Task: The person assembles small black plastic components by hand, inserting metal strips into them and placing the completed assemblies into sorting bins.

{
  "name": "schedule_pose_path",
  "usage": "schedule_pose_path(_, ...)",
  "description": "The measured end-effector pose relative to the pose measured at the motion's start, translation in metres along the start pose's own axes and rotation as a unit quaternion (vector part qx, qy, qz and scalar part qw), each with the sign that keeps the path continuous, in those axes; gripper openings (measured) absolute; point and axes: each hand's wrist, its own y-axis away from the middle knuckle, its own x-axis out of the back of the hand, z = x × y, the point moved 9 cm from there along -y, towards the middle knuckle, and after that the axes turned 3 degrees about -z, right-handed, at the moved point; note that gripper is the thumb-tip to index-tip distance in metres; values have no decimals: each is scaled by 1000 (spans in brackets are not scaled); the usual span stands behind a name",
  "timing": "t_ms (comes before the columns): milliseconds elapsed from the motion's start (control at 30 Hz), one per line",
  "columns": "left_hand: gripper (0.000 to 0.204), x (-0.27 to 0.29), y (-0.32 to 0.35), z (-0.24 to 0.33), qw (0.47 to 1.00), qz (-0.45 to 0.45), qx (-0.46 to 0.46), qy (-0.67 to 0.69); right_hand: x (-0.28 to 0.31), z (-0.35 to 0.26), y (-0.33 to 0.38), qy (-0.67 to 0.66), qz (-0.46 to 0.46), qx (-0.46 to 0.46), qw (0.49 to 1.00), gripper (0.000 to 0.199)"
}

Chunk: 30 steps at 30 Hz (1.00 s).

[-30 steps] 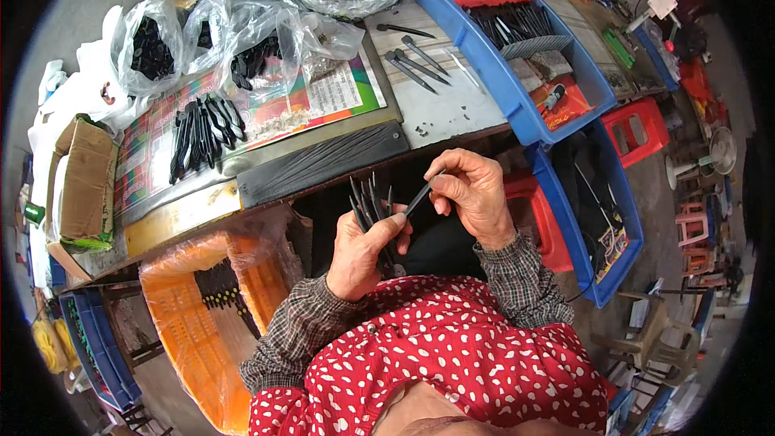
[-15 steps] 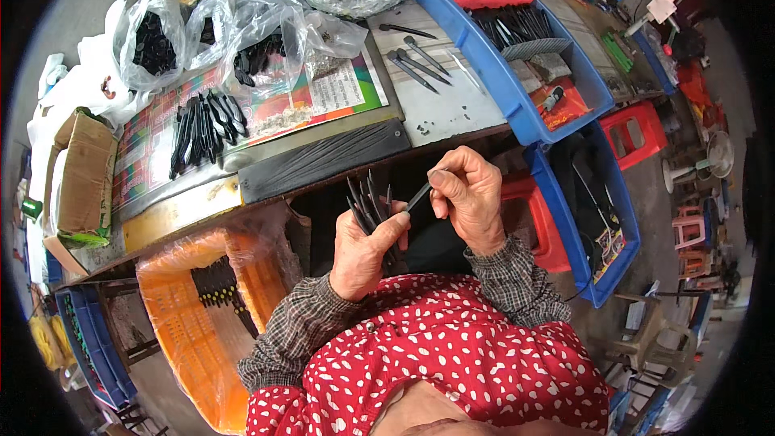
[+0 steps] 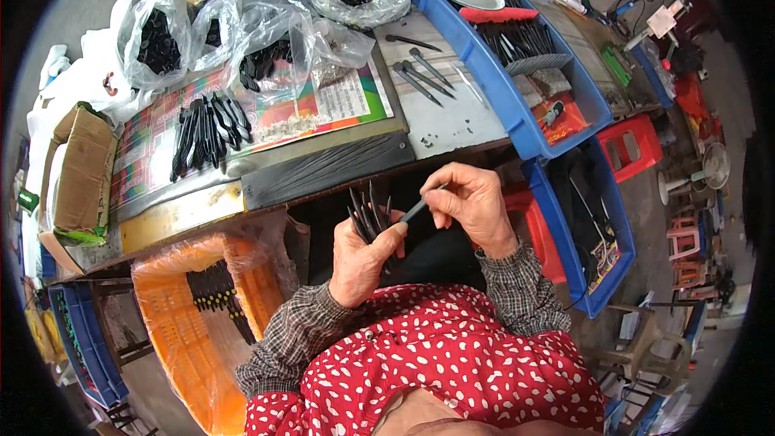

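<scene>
My left hand [image 3: 357, 265] is closed round a bunch of slim black pointed sticks [image 3: 370, 216], their tips fanned upward above the fingers. A single black stick [image 3: 416, 211] is clamped under the left thumb and slants up to the right. Thumb and fingers of my right hand [image 3: 475, 206] pinch its far end, which is partly hidden. Both hands are in front of the bench edge, above my lap. On the bench lies a pile of similar black pieces [image 3: 208, 131]; several more sticks [image 3: 421, 81] are spread near the blue tray.
Clear bags of black parts [image 3: 160, 47] stand along the back of the bench. A blue divided tray [image 3: 492, 93] sits at right, a second blue bin [image 3: 583, 278] lower down. An orange crate [image 3: 173, 319] is below left, a cardboard box [image 3: 85, 165] at far left, red stools [image 3: 634, 145] at right.
The right hand has come down slightly and its fingers curl more over the end of the single stick. The left hand keeps its bunch. The whole view has shifted a little.
</scene>
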Motion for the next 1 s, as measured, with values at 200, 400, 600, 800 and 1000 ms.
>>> schedule_pose_path(200, 14, 8, -1, 4, 998, 20, 9, 63, 32, -28, 2, 18, 63, 28, 997, 3)
schedule_pose_path(400, 14, 13, 3, -4, 997, 16, 26, 67, 63, -31, -33, 69, 185, 123, 973, 5)
schedule_pose_path(600, 14, 17, 3, -10, 997, 1, 43, 63, 71, 2, -85, 154, 237, 157, 946, 6)
schedule_pose_path(800, 14, 25, 2, -11, 996, 10, 49, 77, 36, -17, -96, 508, 229, 227, 799, 11)
schedule_pose_path(1000, 16, 24, -5, -8, 996, 10, 54, 74, 29, -11, -107, 609, 213, 175, 744, 18)
